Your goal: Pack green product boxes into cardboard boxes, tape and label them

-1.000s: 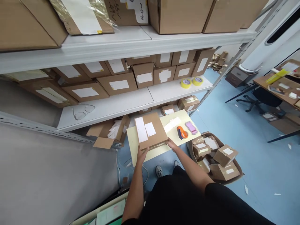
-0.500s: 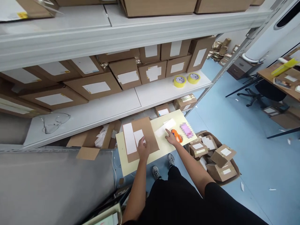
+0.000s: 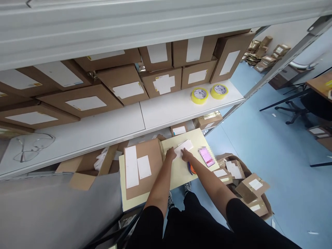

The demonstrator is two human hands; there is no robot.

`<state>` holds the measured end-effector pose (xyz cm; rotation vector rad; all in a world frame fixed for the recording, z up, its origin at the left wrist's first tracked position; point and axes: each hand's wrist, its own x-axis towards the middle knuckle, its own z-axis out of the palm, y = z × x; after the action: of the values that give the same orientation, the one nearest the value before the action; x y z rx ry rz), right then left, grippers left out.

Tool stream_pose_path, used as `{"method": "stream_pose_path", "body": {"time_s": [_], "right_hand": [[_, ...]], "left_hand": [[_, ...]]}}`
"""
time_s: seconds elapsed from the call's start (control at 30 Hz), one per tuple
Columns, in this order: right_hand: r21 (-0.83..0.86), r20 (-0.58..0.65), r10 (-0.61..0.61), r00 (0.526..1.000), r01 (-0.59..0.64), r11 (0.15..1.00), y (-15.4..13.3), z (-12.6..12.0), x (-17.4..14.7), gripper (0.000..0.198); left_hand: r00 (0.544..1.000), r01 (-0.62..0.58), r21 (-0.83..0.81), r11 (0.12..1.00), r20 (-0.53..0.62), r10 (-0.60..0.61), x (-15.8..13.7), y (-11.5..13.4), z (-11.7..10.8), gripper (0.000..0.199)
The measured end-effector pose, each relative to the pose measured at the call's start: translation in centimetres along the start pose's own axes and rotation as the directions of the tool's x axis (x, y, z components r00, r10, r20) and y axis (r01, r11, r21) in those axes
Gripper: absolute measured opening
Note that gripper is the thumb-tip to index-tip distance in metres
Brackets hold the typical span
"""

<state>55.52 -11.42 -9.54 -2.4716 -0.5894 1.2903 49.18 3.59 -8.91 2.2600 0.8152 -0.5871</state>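
Observation:
Both my hands are at a small stack of white paper slips (image 3: 187, 145) on the pale yellow board (image 3: 178, 176). My left hand (image 3: 171, 153) is closed at the left edge of the slips. On their near side, my right hand (image 3: 186, 155) has its fingers pinched on the paper. Left of my hands lies a flat cardboard box (image 3: 153, 155) with two white labels. Partly hidden under my right wrist is an orange and blue tool (image 3: 190, 168). A phone (image 3: 206, 156) with a pink screen, partly blurred out, rests at the board's right side.
Behind the board runs a grey shelf (image 3: 109, 129) with stacked labelled boxes, two yellow tape rolls (image 3: 199, 95) and eyeglasses (image 3: 35, 147). An open carton (image 3: 88, 166) stands below it. On the floor at right, a large box (image 3: 267, 204) holds several small parcels.
My left hand has moved right, from the cardboard box to the white slips. My right hand has gone from pointing over the slips to pinching them. The view has shifted.

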Motion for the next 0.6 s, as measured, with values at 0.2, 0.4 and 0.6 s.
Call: {"method": "stream_pose_path", "body": {"time_s": [0.2, 0.4, 0.6], "right_hand": [[-0.013, 0.043, 0.005, 0.999, -0.004, 1.0, 0.0, -0.3, 0.9, 0.083], [0.047, 0.0, -0.023, 1.0, 0.023, 0.999, 0.3, -1.9, -0.4, 0.082], [0.207, -0.318, -0.114, 0.941, 0.186, 0.961, 1.7, -2.4, -3.6, 0.071]], "left_hand": [[0.996, 0.086, 0.022, 0.996, -0.015, -0.085, -0.8, -0.5, 0.5, 0.027], [0.996, -0.003, -0.012, 1.0, -0.09, 0.002, -2.9, 0.5, -1.4, 0.023], [0.973, -0.163, -0.008, 0.987, -0.167, 0.159, -5.3, 1.9, -4.8, 0.016]]}}
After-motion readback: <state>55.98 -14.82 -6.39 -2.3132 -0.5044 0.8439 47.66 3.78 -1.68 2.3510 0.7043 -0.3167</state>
